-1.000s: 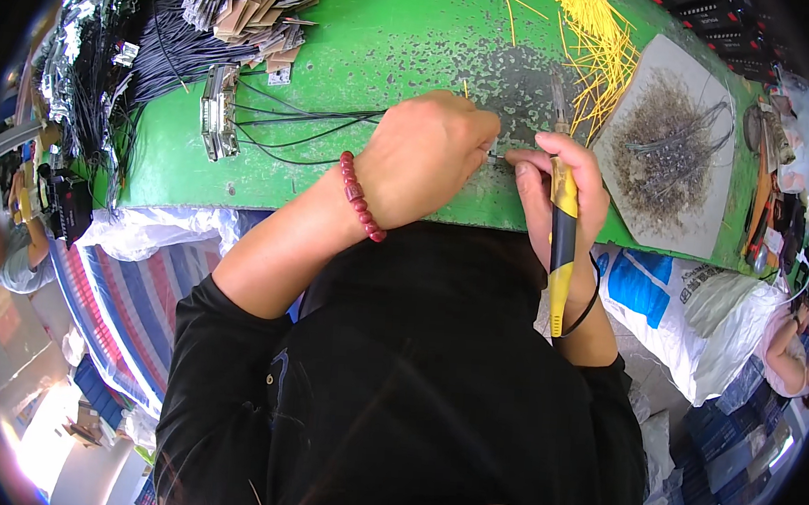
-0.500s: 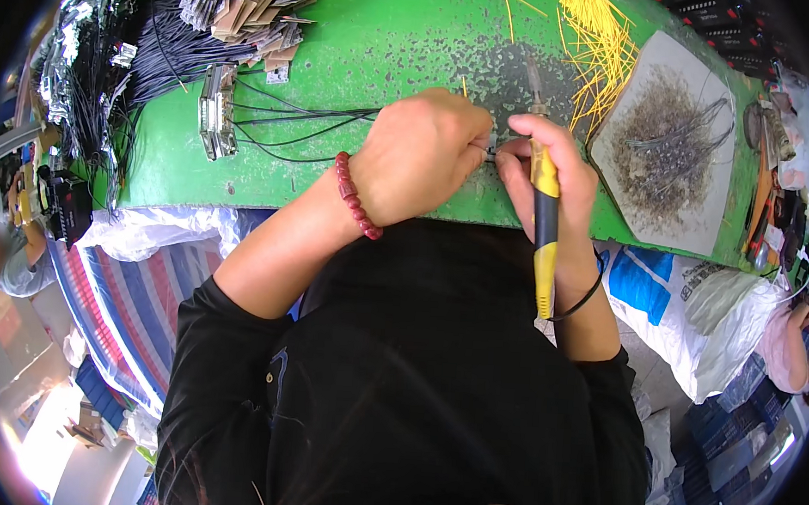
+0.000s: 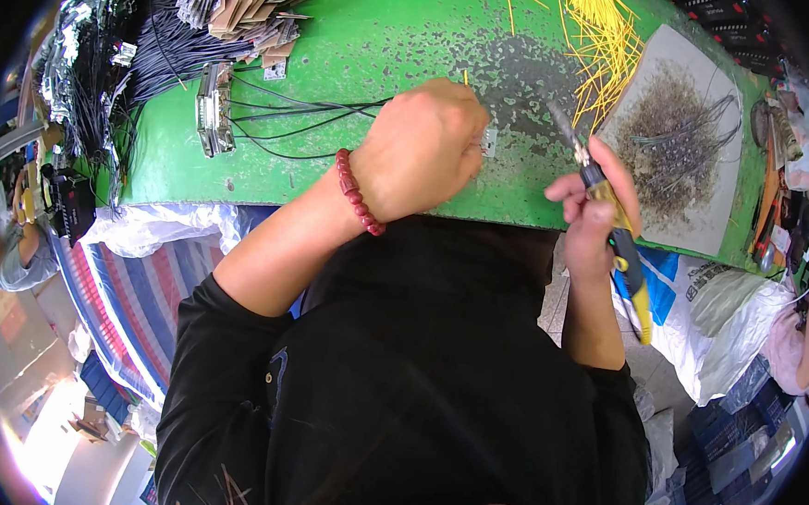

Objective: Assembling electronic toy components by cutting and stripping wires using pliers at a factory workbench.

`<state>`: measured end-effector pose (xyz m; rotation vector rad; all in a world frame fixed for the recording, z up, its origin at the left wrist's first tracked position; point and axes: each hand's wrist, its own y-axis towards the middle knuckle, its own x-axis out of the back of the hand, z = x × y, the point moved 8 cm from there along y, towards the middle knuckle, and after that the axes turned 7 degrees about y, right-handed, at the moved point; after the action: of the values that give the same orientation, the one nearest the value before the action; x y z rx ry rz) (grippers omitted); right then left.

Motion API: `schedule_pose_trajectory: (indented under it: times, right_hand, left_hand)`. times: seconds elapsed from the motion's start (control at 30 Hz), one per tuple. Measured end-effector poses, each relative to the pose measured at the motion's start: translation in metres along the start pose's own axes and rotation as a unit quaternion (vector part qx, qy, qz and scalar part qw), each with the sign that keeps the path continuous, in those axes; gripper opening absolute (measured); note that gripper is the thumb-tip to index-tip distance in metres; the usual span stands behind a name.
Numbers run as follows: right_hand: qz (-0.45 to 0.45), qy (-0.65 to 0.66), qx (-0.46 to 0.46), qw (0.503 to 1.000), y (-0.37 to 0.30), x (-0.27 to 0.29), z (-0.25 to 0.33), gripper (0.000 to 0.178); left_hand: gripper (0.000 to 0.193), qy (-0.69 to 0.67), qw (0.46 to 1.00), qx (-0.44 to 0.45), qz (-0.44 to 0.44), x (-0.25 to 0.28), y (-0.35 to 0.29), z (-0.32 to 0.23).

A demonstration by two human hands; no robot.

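Note:
My left hand (image 3: 425, 147), with a red bead bracelet at its wrist, is closed around thin black wires (image 3: 325, 109). Their other ends lead to a stack of silvery metal connector pieces (image 3: 215, 109) on the green table. The wire ends inside the fist are hidden. Over the table's front edge, apart from the left hand, my right hand (image 3: 602, 209) grips a soldering iron (image 3: 624, 220) with a yellow and black handle. Its metal tip points up and away, toward the yellow strands; a dark cord hangs near the wrist.
Thin yellow strands (image 3: 606, 57) lie at the far right, beside a pale board (image 3: 650, 175) covered in dark residue and grey wires. Bundled black cables (image 3: 171, 48) and a heap of cardboard and metal pieces (image 3: 244, 2) fill the far left. White bags (image 3: 715, 318) hang at right.
My right hand has moved right, away from the left hand, and the soldering iron has tilted so its tip points up and left. The left hand has barely moved.

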<state>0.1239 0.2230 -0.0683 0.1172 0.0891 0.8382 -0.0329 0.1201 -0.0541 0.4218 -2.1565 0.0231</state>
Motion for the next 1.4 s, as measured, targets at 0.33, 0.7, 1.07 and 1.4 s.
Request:
schedule_pose_trajectory:
  times: [0.33, 0.7, 1.07, 1.4]
  right_hand:
    - [-0.053, 0.076, 0.046, 0.995, -0.012, 0.017, -0.009, 0.023]
    - [0.004, 0.028, 0.027, 0.999, -0.009, 0.003, -0.008, 0.022]
    - [0.039, -0.005, 0.039, 0.998, -0.007, -0.004, -0.007, 0.023]
    - [-0.01, 0.06, 0.069, 0.996, -0.009, 0.005, -0.005, 0.023]
  left_hand:
    - [0.006, -0.006, 1.0, -0.003, 0.018, -0.003, 0.002, 0.004]
    - [0.006, -0.005, 1.0, -0.009, 0.019, -0.001, 0.002, 0.002]
    - [0.006, -0.005, 1.0, -0.005, 0.018, -0.002, 0.001, 0.003]
    - [0.007, -0.006, 1.0, -0.005, 0.02, -0.001, 0.002, 0.002]
